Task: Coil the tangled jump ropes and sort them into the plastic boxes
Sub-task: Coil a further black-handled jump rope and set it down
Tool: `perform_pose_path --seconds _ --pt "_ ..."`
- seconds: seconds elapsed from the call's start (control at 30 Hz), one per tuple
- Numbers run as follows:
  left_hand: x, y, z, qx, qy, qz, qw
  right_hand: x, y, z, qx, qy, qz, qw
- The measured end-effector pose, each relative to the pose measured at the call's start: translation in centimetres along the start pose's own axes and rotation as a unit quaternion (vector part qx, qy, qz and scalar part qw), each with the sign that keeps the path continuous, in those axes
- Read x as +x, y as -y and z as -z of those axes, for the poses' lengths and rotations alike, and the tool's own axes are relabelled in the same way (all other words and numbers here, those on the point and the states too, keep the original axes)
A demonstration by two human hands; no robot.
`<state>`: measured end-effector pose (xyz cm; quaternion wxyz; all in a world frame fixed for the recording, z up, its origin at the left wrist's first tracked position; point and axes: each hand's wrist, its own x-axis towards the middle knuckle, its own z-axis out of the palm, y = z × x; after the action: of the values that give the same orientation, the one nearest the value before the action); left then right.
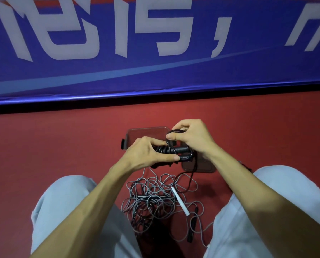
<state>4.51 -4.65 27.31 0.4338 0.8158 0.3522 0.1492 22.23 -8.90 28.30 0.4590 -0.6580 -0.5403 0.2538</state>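
Observation:
My left hand (148,153) grips a black jump rope bundle (176,150), its two handles held together with cord wound around them. My right hand (189,136) pinches a loop of the black cord just above the handles. The loose end of that cord hangs down toward the floor. Below my hands lies a tangled pile of grey and black ropes (155,198) with a white handle (180,201) and a black handle (192,226). One clear plastic box (146,132) sits behind my hands, and another clear plastic box (204,167) shows partly under my right wrist.
I am sitting on a red floor (53,146) with my knees in light grey trousers (62,202) on either side of the rope pile. A blue and red banner with large white lettering (155,62) stands along the floor just beyond the boxes.

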Motion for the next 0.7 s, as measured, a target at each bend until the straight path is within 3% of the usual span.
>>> perform_pose_path --seconds 0.27,0.37,0.53,0.7 --pt "-0.4 -1.2 -0.1 -0.168 -0.027 0.015 0.985 0.6 -1.1 0.7 0.154 0.022 -0.070 0.985" --pt "-0.3 -1.3 0.1 -0.219 -0.062 0.028 0.973 0.9 -1.1 1.0 0.083 0.015 -0.041 0.996" --pt "-0.2 -1.5 0.5 -0.307 -0.131 0.072 0.940 0.6 -0.3 1.3 0.017 0.056 -0.091 0.994" --pt "0.4 -1.0 1.0 -0.405 -0.122 0.090 0.902 0.0 0.6 0.7 -0.004 0.136 -0.008 0.991"
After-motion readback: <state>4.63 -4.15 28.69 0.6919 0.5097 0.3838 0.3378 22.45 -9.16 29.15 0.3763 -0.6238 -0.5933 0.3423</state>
